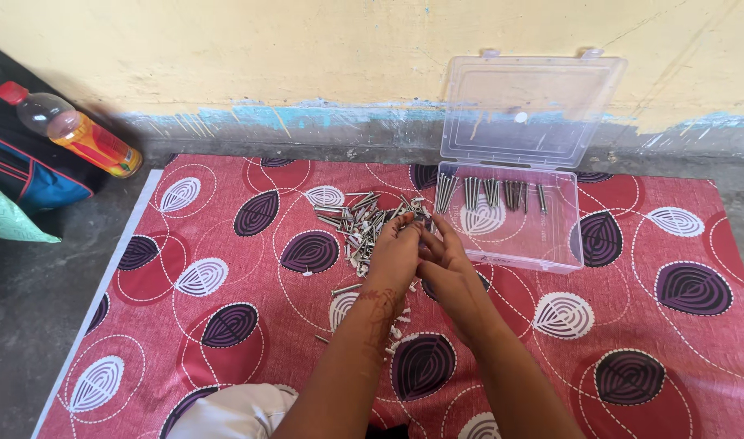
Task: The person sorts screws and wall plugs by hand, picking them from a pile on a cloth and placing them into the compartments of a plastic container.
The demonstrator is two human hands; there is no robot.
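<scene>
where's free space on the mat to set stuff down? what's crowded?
Free: the red mat right of the clear plastic box, and its left part between the bottle and the pile of screws. Crowded: the pile, where left hand and right hand meet, plus loose screws beside the left forearm.

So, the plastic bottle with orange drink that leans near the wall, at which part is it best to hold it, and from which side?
Probably grip the bottle around its labelled middle, coming from the right, the mat side. It lies tilted, red cap up-left, its far side resting against the dark bag, so only the mat side looks free. The round body suits a wrap of fingers better than the narrow neck.
</scene>
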